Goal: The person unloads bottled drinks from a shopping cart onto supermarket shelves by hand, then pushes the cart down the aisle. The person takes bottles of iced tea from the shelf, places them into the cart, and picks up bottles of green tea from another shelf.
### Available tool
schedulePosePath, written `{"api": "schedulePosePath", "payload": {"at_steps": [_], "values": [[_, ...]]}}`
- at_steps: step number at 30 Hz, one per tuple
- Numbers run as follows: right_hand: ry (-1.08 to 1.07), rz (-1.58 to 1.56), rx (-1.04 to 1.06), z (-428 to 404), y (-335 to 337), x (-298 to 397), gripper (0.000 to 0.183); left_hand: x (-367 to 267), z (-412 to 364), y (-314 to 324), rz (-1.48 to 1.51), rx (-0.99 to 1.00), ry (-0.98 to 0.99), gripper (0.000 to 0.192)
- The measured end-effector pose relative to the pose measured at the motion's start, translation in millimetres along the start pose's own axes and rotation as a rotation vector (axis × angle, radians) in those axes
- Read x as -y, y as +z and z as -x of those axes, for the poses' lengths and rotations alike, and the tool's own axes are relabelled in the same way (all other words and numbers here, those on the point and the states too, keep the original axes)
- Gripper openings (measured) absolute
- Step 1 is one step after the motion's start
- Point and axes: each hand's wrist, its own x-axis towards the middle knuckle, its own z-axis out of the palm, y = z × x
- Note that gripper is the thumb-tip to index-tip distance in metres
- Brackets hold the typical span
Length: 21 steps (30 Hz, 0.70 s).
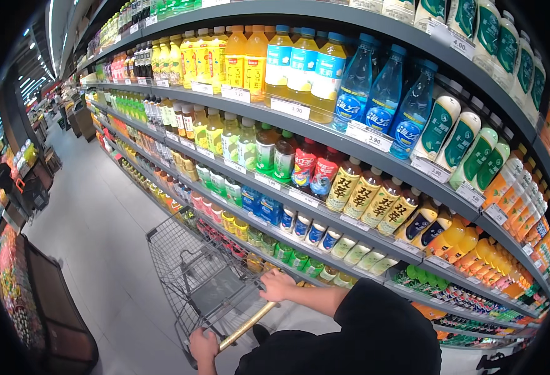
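Observation:
A wire shopping cart (172,253) stands before me, close along the drink shelves. My left hand (203,344) is wrapped around the left end of its yellowish handle bar (247,324). At the bar's other end, beside the shelves, my right hand (276,285) grips the corner of the cart. A grey flap (223,288) lies inside the cart behind the handle, and no goods show in the wire basket.
Tiered shelves (322,187) of bottled drinks curve along my right, with price tags on their edges. Blue-capped bottles (354,84) stand on an upper tier. On the left, a brown display bin (59,300) holds packaged goods. Grey tiled floor (87,211) runs between them, with more displays farther off.

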Motion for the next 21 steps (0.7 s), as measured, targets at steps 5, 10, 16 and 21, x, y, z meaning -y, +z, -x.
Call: {"api": "schedulePosePath", "payload": {"at_steps": [5, 10, 16, 21], "values": [[0.017, -0.003, 0.014, -19.8, -6.7, 16.5, 0.058, 7.4, -26.5, -9.7, -0.031, -0.007, 0.042, 0.04], [0.041, 0.002, 0.032, -34.3, -7.5, 35.1, 0.058, 24.8, -50.2, -18.5, -0.04, -0.07, 0.155, 0.038], [0.064, 0.013, 0.001, -48.3, 4.8, 66.8, 0.058, 38.6, -67.9, -48.8, -0.002, -0.051, 0.03, 0.043], [0.1, -0.013, 0.001, -56.9, 11.1, 102.5, 0.059, 68.4, -95.3, -74.8, -0.033, 0.023, 0.109, 0.046]]}}
